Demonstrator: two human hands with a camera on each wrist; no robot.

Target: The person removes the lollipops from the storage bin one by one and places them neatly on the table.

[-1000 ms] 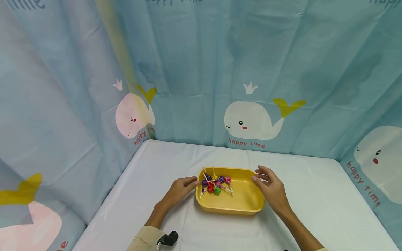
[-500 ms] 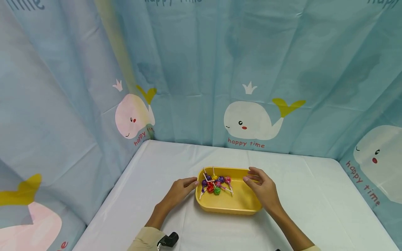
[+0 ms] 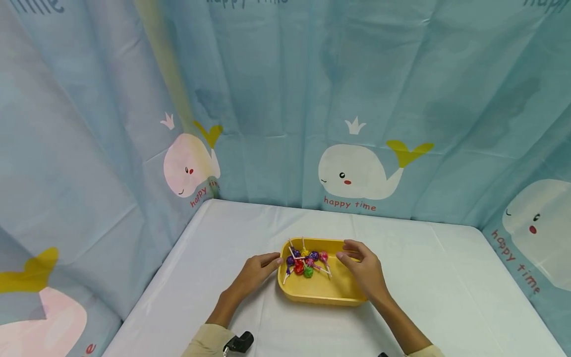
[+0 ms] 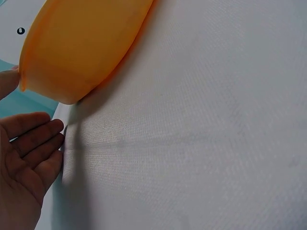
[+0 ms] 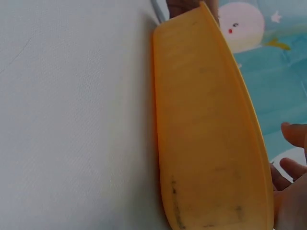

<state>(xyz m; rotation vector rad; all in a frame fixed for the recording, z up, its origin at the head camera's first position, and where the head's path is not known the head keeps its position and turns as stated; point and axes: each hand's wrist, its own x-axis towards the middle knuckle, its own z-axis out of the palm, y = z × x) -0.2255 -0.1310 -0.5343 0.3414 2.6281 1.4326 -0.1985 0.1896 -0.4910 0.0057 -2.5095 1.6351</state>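
A yellow plastic tray (image 3: 321,298) sits on the white-covered table. Several lollipops in purple, red, green, yellow and pink wrappers lie heaped in its left half, a green lollipop (image 3: 308,271) nearest the front. My left hand (image 3: 253,272) is at the tray's left end. In the left wrist view that hand (image 4: 29,163) has its thumb (image 4: 8,82) at the rim and its fingers held apart from the wall. Over the tray's right end hovers my right hand (image 3: 367,271), fingers loosely bent, nothing in them. The right wrist view has this hand (image 5: 293,196) beyond the tray's long wall (image 5: 206,120).
White cloth (image 3: 214,248) covers the table on all sides of the tray. Behind it and to the sides hangs a blue curtain (image 3: 267,148) with printed whales. A black wrist camera (image 3: 239,342) is strapped by the left sleeve (image 3: 207,339).
My right hand has moved left from the tray's right rim to over its right part, toward the lollipops. The left hand, tray and lollipops have stayed put.
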